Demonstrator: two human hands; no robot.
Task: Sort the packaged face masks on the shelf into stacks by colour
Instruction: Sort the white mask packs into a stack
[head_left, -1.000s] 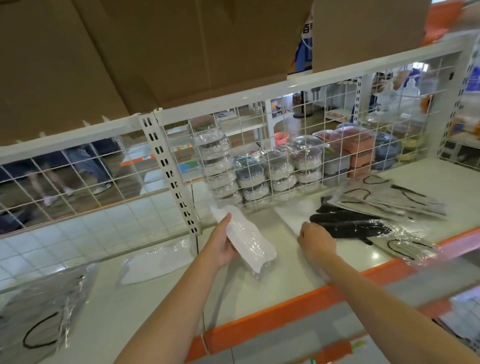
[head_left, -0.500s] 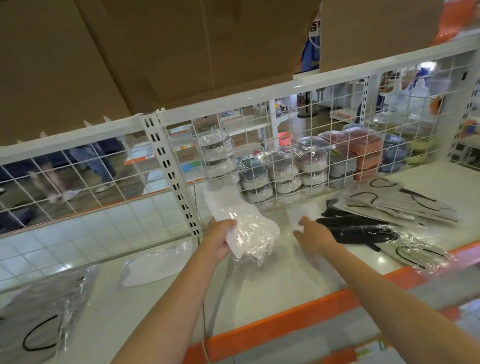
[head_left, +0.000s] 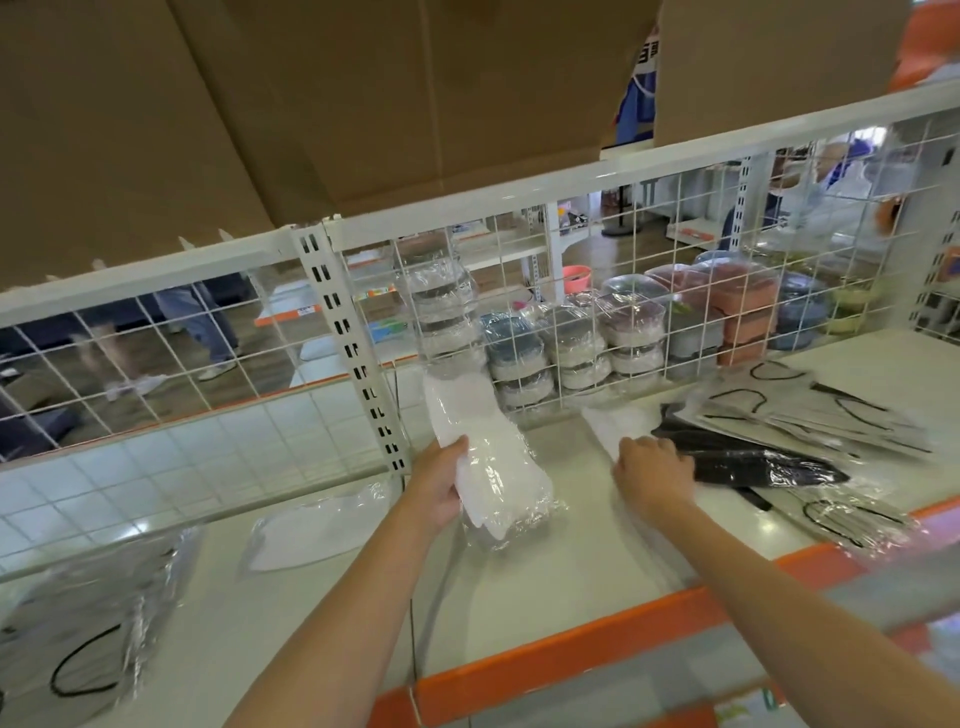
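A white shelf with an orange front edge carries everything here, backed by a white wire grid and roofed by big brown cardboard boxes on the level above. Behind the grid stand stacks of shrink-wrapped bowls and containers. Toward the shelf's right end, near the back edge, lies a spread of grey packaged masks with black ear loops, and just in front of them a pile of black packaged masks; another clear pack with black loops sits close to the front edge at the right. At the far left end a blurred heap of grey packs with black loops rests by the front corner. Between that heap and the middle, a single white packaged mask lies flat on the shelf. The left hand holds a bundle of white packaged masks raised above the shelf's middle, thumb on top and fingers curled round its edge. The right hand rests knuckles-up on the shelf, touching the near end of the black pile, its fingers curled down on a flat white pack; whether they pinch it cannot be told.
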